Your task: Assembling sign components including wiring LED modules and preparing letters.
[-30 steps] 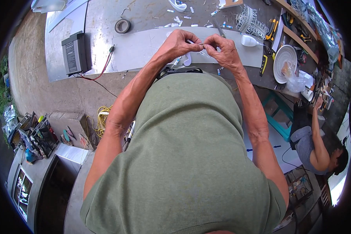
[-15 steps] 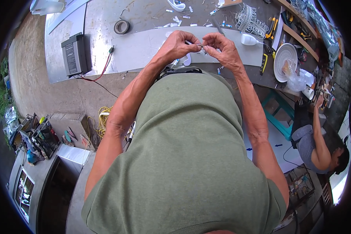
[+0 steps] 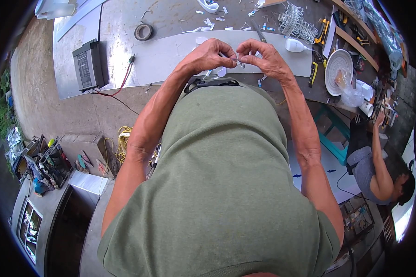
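Note:
Both hands meet over the near part of the pale sheet (image 3: 166, 53) on the metal table. My left hand (image 3: 210, 55) is closed in a pinch, its fingertips on something small, thin and pale. Facing it, my right hand (image 3: 268, 60) pinches at the same spot, thumb and forefinger together. The piece between them is too small to name. Just below the fingers, a small white round-ended part (image 3: 221, 72) shows at the table's near edge. A white bottle-shaped thing (image 3: 295, 45) with a thin tip lies to the right of my right hand.
Small white-and-blue pieces (image 3: 208, 22) are strewn beyond the sheet. A tape roll (image 3: 143, 32) and a black box with cables (image 3: 88, 65) lie left. At right are white netting (image 3: 295, 23), a yellow-black cutter (image 3: 313, 75) and a round woven plate (image 3: 336, 69). Another person (image 3: 374, 171) sits far right.
My hands have shifted slightly downward, and the right fingers have turned a little. The white part below the left hand shows differently. The pinch of both hands stays closed.

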`<state>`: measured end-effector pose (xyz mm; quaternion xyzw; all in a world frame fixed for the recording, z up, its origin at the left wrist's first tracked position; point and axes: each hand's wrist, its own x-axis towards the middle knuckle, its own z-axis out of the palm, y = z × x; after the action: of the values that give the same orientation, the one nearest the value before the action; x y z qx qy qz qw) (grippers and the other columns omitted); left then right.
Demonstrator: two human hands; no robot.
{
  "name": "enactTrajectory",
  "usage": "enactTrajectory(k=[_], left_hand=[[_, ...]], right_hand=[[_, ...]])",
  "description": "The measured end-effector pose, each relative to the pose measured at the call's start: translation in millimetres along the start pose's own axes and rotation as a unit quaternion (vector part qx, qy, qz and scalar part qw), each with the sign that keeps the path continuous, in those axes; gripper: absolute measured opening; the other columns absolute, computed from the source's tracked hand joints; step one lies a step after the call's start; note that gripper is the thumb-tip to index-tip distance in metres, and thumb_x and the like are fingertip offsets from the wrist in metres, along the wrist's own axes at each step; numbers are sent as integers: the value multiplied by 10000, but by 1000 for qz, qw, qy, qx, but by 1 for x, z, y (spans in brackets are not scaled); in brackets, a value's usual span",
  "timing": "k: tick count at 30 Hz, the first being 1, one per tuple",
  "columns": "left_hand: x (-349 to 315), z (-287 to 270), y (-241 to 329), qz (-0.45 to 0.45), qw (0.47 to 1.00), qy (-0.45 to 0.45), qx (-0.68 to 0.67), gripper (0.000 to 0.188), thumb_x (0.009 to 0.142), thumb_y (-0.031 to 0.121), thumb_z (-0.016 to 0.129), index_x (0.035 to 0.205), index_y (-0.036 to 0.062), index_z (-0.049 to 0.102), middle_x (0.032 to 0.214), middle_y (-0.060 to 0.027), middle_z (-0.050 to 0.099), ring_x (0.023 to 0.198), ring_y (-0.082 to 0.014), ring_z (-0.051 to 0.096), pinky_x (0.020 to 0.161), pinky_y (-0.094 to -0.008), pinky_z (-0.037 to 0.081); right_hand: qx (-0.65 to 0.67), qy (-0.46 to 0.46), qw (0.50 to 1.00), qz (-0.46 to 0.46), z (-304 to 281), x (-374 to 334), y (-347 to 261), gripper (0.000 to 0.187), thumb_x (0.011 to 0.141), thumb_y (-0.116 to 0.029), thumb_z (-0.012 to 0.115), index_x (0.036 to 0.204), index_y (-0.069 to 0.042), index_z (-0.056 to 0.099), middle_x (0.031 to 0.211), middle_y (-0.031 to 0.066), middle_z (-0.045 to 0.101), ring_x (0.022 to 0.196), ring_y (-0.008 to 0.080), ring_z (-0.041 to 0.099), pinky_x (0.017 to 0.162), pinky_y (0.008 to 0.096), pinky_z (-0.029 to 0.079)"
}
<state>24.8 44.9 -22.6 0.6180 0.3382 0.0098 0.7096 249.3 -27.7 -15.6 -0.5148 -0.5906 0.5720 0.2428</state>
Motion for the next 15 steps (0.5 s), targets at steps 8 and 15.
enactTrajectory(k=[8, 15], left_hand=[[-3, -2, -12, -47, 978, -6, -201, 113, 818, 157, 776, 835, 57, 727, 704, 23, 623, 597, -57, 457, 554, -223, 347], [-5, -2, -17, -64, 964, -20, -259, 93, 819, 133, 768, 845, 58, 720, 720, 29, 629, 593, -49, 438, 550, -209, 329]], right_hand=[[72, 92, 992, -52, 19, -8, 4, 311, 866, -220, 752, 1094, -51, 624, 952, 33, 699, 901, 141, 630, 865, 336, 500], [126, 80, 988, 38, 30, -12, 0, 367, 872, -115, 732, 1198, -55, 575, 1029, 35, 641, 1013, 129, 611, 944, 314, 491]])
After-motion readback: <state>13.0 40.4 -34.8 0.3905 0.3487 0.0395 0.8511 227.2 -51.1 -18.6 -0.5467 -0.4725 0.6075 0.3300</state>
